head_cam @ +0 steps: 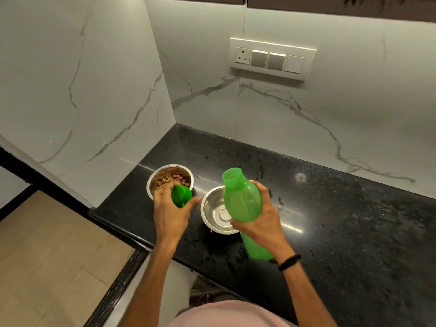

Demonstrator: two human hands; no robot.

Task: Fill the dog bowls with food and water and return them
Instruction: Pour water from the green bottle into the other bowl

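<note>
Bowls come first, and neither shows whole. The near edge of the kibble bowl (155, 175) is covered by the left hand (171, 215), and the right side of the second steel bowl (212, 206) lies behind the green bottle (241, 197). Both stand on the black granite counter (342, 220), near its left corner and just beside each other. The left one holds brown kibble (173, 179); its shiny wall mirrors the pieces, so the depth is hard to judge. The right one shows a bare steel bottom.

The bottle is uncapped and tilted, its mouth up and away over the second bowl. The right hand (262, 220) wraps its middle, fingers curled round the far side and the thumb on the near side. The wrist hides part of the bottle's lower end. Its green plastic is cloudy, so I cannot tell how much water is inside.

The left hand holds the green cap (181, 195), fingers curled over it at the kibble bowl's near rim, thumb stretched toward the second bowl. How the cap sits in the palm is hidden.

A black band (289, 262) circles the right wrist. A switch panel (272, 58) hangs on the marble wall (82, 90). A pink shirt (231, 315) is cut off at the bottom edge.
</note>
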